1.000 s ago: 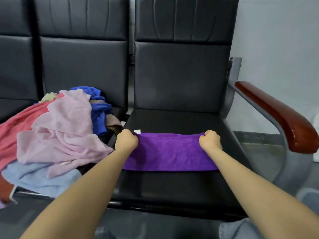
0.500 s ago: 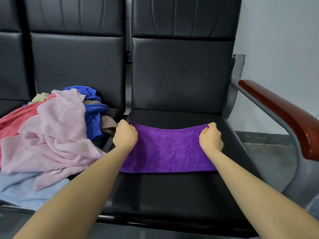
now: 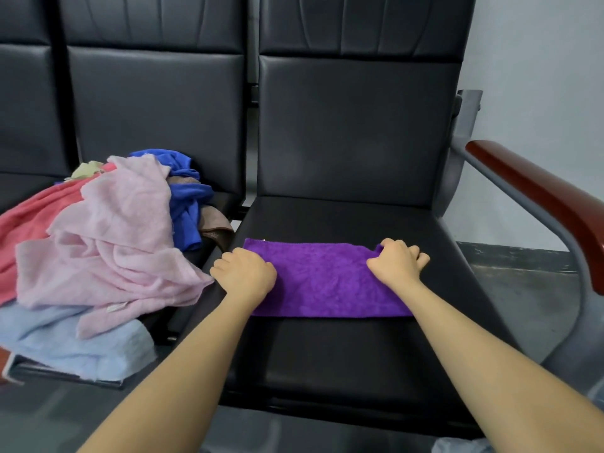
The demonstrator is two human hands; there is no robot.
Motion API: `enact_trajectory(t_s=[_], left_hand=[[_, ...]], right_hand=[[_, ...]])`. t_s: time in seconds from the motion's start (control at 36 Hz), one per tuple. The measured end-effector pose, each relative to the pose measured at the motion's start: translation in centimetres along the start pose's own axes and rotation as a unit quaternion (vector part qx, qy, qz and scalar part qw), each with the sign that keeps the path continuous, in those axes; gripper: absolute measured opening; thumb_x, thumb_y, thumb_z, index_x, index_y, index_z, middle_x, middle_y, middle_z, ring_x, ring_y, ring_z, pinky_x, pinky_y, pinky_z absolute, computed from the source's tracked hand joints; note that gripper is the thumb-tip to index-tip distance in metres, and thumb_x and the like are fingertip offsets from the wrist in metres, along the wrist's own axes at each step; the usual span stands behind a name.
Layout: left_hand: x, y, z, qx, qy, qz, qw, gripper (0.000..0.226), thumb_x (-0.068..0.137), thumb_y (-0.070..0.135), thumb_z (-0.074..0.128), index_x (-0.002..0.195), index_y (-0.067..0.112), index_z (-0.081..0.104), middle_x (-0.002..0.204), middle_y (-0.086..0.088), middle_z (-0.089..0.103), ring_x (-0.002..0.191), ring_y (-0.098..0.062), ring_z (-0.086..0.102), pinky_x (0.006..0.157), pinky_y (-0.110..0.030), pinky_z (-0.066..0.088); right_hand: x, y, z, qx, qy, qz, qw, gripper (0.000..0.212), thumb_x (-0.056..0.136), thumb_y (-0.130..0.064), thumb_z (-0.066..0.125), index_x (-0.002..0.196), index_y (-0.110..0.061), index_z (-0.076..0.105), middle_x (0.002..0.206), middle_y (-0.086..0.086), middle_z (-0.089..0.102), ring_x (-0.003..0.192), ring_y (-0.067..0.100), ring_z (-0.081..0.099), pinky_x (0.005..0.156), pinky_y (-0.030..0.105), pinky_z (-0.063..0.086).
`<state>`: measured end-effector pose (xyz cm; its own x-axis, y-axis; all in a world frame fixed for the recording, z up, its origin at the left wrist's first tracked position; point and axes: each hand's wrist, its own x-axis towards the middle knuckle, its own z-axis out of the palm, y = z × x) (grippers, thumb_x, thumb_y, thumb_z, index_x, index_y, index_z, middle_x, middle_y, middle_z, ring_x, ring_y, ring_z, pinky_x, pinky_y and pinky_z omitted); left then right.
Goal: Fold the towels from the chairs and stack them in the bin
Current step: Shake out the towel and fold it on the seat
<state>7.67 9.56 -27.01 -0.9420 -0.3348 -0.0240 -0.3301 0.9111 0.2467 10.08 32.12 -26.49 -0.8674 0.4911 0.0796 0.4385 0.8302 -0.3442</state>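
Flattened since before, fuzzy purple towel (image 3: pixel 327 279) lies rectangular; both hands (image 3: pixel 246 273) (image 3: pixel 395 261) grip its ends.

A row of black padded seats (image 3: pixel 353 132) is standing against a pale grey wall (image 3: pixel 539 60), their tall backrests stitched into panels and catching a soft, even light. The end seat's cushion (image 3: pixel 343 354) is gleaming faintly along its front edge. A grey metal frame (image 3: pixel 467 119) is rising beside that seat and curving down at the far right, carrying a glossy reddish-brown wooden armrest (image 3: pixel 549 197). Below the wall, a dark skirting strip (image 3: pixel 510 256) is running along a worn grey concrete floor (image 3: pixel 529 295), which is showing again under the seats in the foreground.
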Motion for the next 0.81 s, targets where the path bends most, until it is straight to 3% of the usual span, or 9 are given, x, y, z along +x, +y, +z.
enact_trajectory(t_s=[0.08,0.19,0.28,0.36,0.44,0.56,0.67,0.81], left_hand=[[-0.4,-0.5,0.1,0.033,0.011,0.036,0.999,0.044,0.093,0.027,0.045,0.127,-0.001,0.045,0.132,-0.021,0.047,0.121,-0.037,0.045,0.101,-0.04,0.032],[-1.1,-0.7,0.6,0.07,0.044,0.076,0.994,0.028,0.093,0.014,0.04,0.116,0.003,0.05,0.123,-0.018,0.052,0.113,-0.034,0.05,0.094,-0.037,0.036],[-1.1,-0.8,0.4,0.066,0.052,0.09,0.992,0.025,0.094,0.013,0.041,0.116,0.003,0.049,0.121,-0.017,0.055,0.112,-0.033,0.053,0.092,-0.038,0.038],[-0.9,-1.0,0.2,0.03,0.054,0.107,0.992,0.024,0.096,0.012,0.04,0.117,0.002,0.045,0.119,-0.016,0.059,0.11,-0.033,0.058,0.088,-0.037,0.04],[-1.0,-1.2,0.0,-0.023,0.066,0.116,0.991,0.021,0.098,0.014,0.043,0.115,0.003,0.042,0.116,-0.015,0.06,0.103,-0.033,0.061,0.081,-0.036,0.042],[-1.1,-1.4,-0.7,-0.106,0.066,0.127,0.984,0.026,0.099,0.02,0.045,0.117,0.002,0.042,0.119,-0.016,0.056,0.104,-0.034,0.06,0.08,-0.039,0.046],[-1.8,-1.0,-1.7,-0.139,0.072,0.168,0.973,0.031,0.099,0.026,0.044,0.123,0.005,0.042,0.124,-0.012,0.05,0.104,-0.031,0.059,0.081,-0.04,0.047],[-2.6,-0.4,-2.8,-0.137,0.096,0.22,0.961,0.034,0.099,0.023,0.045,0.131,0.012,0.039,0.13,-0.007,0.047,0.104,-0.029,0.06,0.078,-0.04,0.049]], right_hand=[[-0.6,-0.1,0.0,0.007,0.082,-0.018,0.996,0.024,0.086,-0.017,0.058,0.11,-0.013,0.057,0.111,0.008,0.056,0.111,0.03,0.046,0.099,0.043,0.027],[-1.2,-0.3,0.1,-0.026,0.209,-0.05,0.976,0.043,0.081,0.001,0.058,0.121,-0.009,0.047,0.124,0.015,0.045,0.111,0.034,0.044,0.098,0.044,0.031],[-1.5,-0.5,0.4,-0.012,0.231,-0.095,0.968,0.05,0.08,0.006,0.056,0.126,-0.009,0.046,0.125,0.016,0.044,0.109,0.035,0.045,0.095,0.044,0.034],[-1.7,-0.8,0.6,0.01,0.174,-0.173,0.969,0.042,0.087,-0.004,0.056,0.127,-0.014,0.047,0.127,0.01,0.044,0.112,0.028,0.044,0.095,0.038,0.033],[-1.7,-0.8,0.9,0.005,0.045,-0.272,0.961,0.039,0.096,-0.024,0.051,0.134,-0.021,0.045,0.137,0.0,0.043,0.125,0.021,0.041,0.103,0.034,0.029],[-1.9,-0.7,1.6,-0.083,-0.131,-0.283,0.946,0.053,0.1,-0.049,0.028,0.15,-0.032,0.023,0.159,-0.007,0.017,0.146,0.015,0.014,0.118,0.037,0.011],[-2.4,-1.1,1.9,-0.127,-0.167,-0.267,0.94,0.06,0.098,-0.059,0.017,0.152,-0.037,0.006,0.161,-0.008,0.0,0.148,0.017,-0.001,0.119,0.039,0.0],[-3.7,-2.7,2.6,-0.114,-0.166,-0.238,0.95,0.062,0.096,-0.062,0.017,0.152,-0.036,0.008,0.161,-0.006,0.001,0.148,0.02,0.0,0.118,0.041,-0.001]])
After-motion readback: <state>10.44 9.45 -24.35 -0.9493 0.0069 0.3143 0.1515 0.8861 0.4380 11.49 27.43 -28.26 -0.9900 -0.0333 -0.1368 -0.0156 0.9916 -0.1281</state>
